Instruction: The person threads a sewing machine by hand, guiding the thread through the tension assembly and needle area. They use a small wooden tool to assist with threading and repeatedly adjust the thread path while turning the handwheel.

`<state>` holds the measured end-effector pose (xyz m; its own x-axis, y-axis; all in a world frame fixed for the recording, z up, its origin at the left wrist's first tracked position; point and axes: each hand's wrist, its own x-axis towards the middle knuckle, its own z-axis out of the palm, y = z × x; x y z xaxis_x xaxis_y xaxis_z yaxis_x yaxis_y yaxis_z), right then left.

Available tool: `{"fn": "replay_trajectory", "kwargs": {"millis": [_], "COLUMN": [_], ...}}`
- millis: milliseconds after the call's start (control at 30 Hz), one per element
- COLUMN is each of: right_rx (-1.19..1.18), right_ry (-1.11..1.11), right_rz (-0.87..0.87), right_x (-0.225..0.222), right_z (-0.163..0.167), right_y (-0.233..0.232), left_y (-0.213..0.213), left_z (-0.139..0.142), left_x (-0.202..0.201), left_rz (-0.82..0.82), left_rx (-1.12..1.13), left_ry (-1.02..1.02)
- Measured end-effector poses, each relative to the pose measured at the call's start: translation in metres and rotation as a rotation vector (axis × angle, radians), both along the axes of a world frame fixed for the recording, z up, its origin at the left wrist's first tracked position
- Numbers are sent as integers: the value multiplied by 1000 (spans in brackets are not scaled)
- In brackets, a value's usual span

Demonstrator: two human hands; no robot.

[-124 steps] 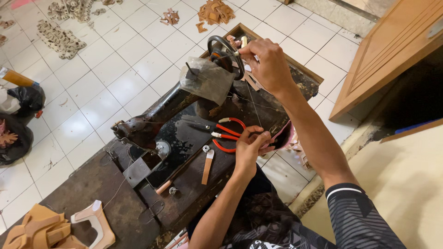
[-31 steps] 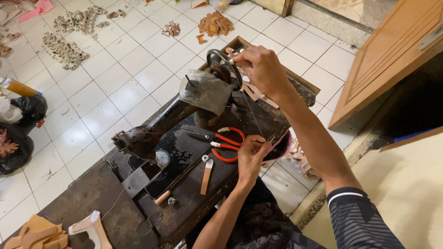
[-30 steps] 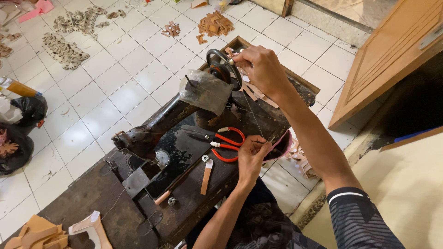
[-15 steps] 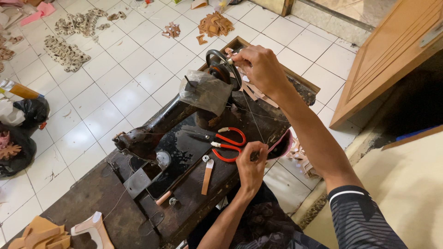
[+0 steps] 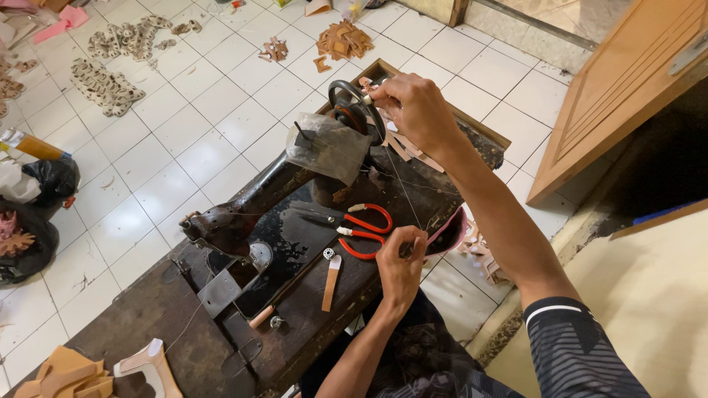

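- The right hand [image 5: 417, 110] is raised at the handwheel [image 5: 352, 103] of the sewing machine [image 5: 273, 199], its fingers pinched shut on a thin thread [image 5: 402, 184] that runs down toward the table edge.
- The left hand [image 5: 400, 259] rests low on the near edge of the dark wooden table [image 5: 140, 324], its fingers curled closed; it seems to hold the lower end of the thread, though what sits in the grip is too small to tell.
- The old black sewing machine lies across the table, with a grey plastic cover [image 5: 328, 146] wrapped over its top near the handwheel.
- Two black bags [image 5: 37, 214] sit on the white tiled floor [image 5: 184, 110] at the far left, one with pale stuff inside; an orange-tipped packet [image 5: 29, 144] lies just beside them.
- Heaps of pale cut pieces [image 5: 107, 70] and a pile of brown scraps [image 5: 341, 40] lie on the floor beyond the table.
- Red-handled scissors [image 5: 358, 230] lie on the machine bed, just beside the left hand.
- A tan strip [image 5: 330, 283] lies near the scissors.
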<state>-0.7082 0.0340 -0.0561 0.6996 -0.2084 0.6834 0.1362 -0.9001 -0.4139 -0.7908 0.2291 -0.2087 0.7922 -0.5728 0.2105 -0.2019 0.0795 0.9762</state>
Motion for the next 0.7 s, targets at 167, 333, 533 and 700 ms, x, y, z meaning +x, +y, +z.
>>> {"fn": "replay_trajectory", "kwargs": {"millis": [167, 333, 533, 700], "right_rx": [-13, -23, -40, -29], "right_ry": [-12, -18, -7, -1], "right_rz": [-1, -4, -19, -15], "right_x": [-1, -1, -1, -1], "right_z": [1, 2, 5, 6], "right_y": [2, 2, 4, 5], "left_y": [1, -1, 0, 0], "left_z": [-2, -3, -1, -1], "left_x": [1, 0, 2, 2], "left_rz": [2, -17, -14, -6], "left_rx": [19, -22, 7, 11], "left_ry": [-2, 16, 2, -21]}}
